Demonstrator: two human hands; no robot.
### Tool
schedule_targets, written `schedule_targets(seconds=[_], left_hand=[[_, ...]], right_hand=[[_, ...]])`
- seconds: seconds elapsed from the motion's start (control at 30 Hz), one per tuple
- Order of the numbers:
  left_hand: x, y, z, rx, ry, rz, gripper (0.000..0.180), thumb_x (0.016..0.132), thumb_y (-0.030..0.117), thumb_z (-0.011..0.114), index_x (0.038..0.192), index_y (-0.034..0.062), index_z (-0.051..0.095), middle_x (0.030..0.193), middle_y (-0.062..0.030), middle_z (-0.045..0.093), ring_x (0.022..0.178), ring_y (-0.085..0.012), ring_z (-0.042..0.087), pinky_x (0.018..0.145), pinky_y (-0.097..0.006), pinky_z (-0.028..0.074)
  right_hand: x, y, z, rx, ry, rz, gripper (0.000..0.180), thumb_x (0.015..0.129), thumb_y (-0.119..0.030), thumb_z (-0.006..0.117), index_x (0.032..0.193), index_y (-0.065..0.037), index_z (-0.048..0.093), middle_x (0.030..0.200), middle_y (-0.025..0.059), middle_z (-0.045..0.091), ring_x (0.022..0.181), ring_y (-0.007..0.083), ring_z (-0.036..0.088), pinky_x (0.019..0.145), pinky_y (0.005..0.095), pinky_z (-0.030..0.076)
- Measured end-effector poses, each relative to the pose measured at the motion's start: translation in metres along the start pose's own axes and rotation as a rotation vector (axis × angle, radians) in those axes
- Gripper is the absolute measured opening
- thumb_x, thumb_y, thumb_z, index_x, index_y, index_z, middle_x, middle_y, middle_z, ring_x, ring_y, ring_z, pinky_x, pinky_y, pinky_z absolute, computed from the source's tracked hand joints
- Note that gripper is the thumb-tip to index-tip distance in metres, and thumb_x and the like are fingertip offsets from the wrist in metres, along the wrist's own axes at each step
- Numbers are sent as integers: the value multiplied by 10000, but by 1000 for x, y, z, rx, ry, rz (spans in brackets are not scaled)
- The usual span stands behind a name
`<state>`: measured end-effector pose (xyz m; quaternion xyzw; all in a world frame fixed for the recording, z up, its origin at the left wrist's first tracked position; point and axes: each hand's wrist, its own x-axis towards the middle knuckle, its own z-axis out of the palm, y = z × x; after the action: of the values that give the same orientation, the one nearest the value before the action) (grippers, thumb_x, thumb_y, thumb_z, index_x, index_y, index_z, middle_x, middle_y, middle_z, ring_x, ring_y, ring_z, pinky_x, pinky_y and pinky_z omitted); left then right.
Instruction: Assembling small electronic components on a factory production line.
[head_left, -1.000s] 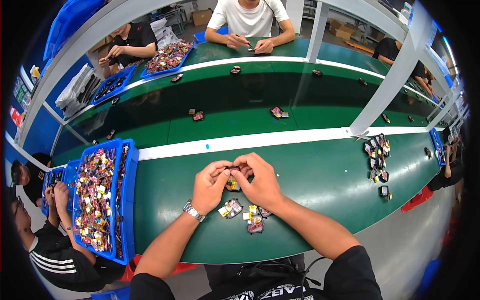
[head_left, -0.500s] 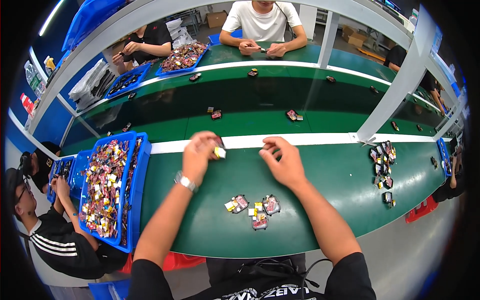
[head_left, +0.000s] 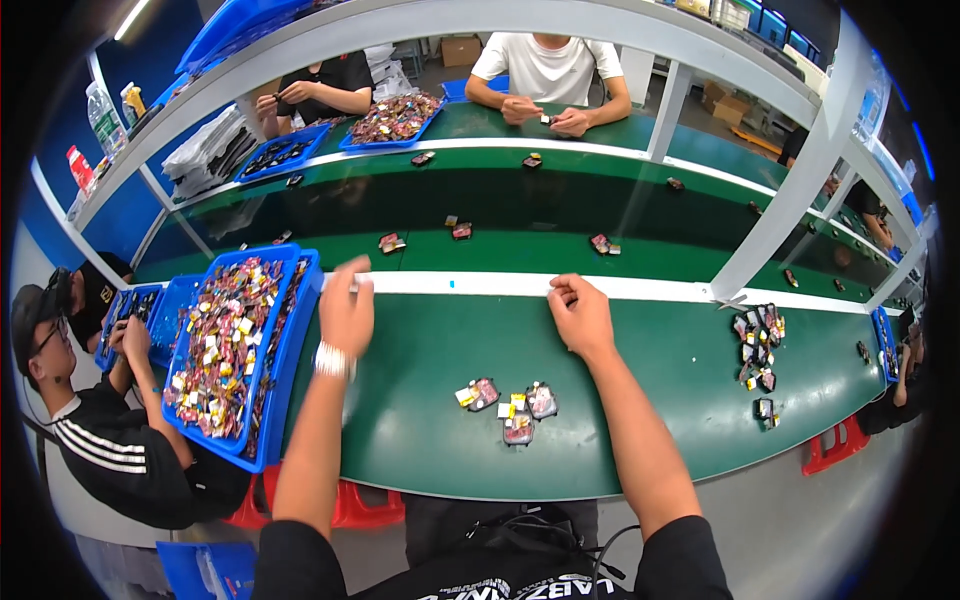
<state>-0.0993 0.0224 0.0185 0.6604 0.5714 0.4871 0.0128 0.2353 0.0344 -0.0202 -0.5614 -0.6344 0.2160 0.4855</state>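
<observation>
My left hand [head_left: 347,308] hovers over the green bench [head_left: 430,340] beside the right rim of a big blue tray [head_left: 296,340] filled with small colourful packets. Its fingers are pinched on a small pale part at the white stripe [head_left: 470,284]. The hand looks motion-blurred. My right hand [head_left: 581,312] rests by the same stripe, fingers curled in, nothing visible in it. Between my forearms, nearer to me, lies a small cluster of packets [head_left: 510,403], untouched.
Beyond the stripe runs a darker green belt [head_left: 520,205] carrying scattered packets [head_left: 390,242]. A white post [head_left: 775,215] rises at right, with another packet pile [head_left: 760,345] near it. A seated person in black [head_left: 90,420] works at my left; two more people [head_left: 545,70] sit opposite.
My hands, together over the packet cluster a second ago, have spread apart. The left hand has swung left to the tray's edge with the small part; the right hand has closed and drifted right.
</observation>
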Motion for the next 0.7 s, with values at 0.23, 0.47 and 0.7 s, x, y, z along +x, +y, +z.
schedule_targets(seconds=[0.23, 0.47, 0.7], left_hand=[[-390, -15, -100, 6, -44, -268, 126, 736, -56, 535, 727, 27, 629, 613, -82, 568, 521, -244, 536, 494, -325, 426], [-543, -126, -39, -127, -490, -1521, 177, 880, 154, 539, 900, 24, 656, 800, -66, 672, 699, -233, 613, 644, -405, 501], [-583, -152, -26, -42, -656, -1396, 197, 874, 183, 535, 900, 34, 660, 823, -94, 680, 759, -292, 616, 685, -442, 499]], right_hand=[[10, -19, 10, -2, -24, -13, 169, 820, -96, 639, 950, 5, 678, 748, 87, 670, 660, 157, 631, 686, 292, 521], [53, -8, 55, -131, -145, -162, 257, 809, -91, 689, 1034, 27, 643, 803, 63, 642, 653, 118, 569, 658, 275, 496], [111, -31, 118, -378, -224, -161, 596, 734, -299, 795, 1159, 55, 575, 1030, 197, 607, 982, 344, 602, 861, 423, 482]])
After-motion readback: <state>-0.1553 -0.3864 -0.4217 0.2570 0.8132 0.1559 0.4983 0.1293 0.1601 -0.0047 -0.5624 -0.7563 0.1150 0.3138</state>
